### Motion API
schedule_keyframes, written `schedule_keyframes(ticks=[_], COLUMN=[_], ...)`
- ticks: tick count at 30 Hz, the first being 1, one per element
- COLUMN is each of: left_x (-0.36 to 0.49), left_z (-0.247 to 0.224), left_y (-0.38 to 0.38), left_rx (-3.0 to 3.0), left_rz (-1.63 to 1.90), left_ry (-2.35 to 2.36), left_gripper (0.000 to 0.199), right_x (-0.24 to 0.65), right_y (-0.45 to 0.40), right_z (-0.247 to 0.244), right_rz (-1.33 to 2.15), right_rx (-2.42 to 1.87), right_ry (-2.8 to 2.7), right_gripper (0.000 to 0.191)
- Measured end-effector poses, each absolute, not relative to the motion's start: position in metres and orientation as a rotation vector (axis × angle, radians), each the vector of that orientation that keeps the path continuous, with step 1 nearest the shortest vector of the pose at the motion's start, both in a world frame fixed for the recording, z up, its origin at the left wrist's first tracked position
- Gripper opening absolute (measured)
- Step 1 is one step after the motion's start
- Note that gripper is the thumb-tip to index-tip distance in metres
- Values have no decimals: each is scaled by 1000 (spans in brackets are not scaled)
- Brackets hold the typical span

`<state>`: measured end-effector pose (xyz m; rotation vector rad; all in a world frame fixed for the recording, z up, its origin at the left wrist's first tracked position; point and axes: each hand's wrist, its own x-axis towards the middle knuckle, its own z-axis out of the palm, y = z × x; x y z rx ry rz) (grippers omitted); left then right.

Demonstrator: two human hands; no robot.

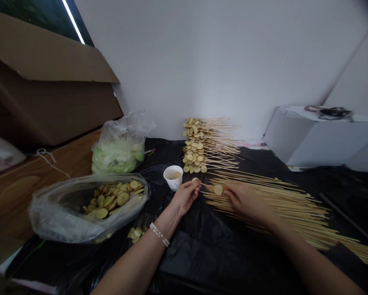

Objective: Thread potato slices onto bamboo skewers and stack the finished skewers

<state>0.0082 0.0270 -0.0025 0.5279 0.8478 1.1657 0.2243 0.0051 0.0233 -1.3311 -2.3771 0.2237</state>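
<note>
My left hand [185,196] pinches a small pale slice [195,180] just right of a white paper cup [173,178]. Facing it, my right hand [240,197] is closed on a thin wooden skewer, which carries a round yellowish slice [218,189] in front of the fingertips. The skewer's tip points toward my left hand. Many bare skewers [288,205] lie spread beneath and beyond my right hand. Behind both hands, skewers loaded with slices [196,148] are stacked, their sticks pointing right.
An open plastic bag of slices [110,198] lies at the left, with loose slices [136,233] beside it. Behind stands a tied bag of pale green pieces [119,151]. A cardboard box [48,94] is at the back left, a white box [319,135] at the right.
</note>
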Motion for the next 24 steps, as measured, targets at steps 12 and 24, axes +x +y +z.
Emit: schedule_keyframes(ticks=[12, 24], left_x=[9, 10], left_z=[-1, -2], left_y=[26, 26], left_rx=[524, 543], left_rz=[1173, 1175], left_ry=[862, 860], left_gripper=[7, 8], right_x=[222, 216], right_y=[2, 2], right_z=[21, 15], right_rz=[167, 114], right_rx=[-1321, -1270], right_ry=[-2353, -2333], right_gripper=[23, 24])
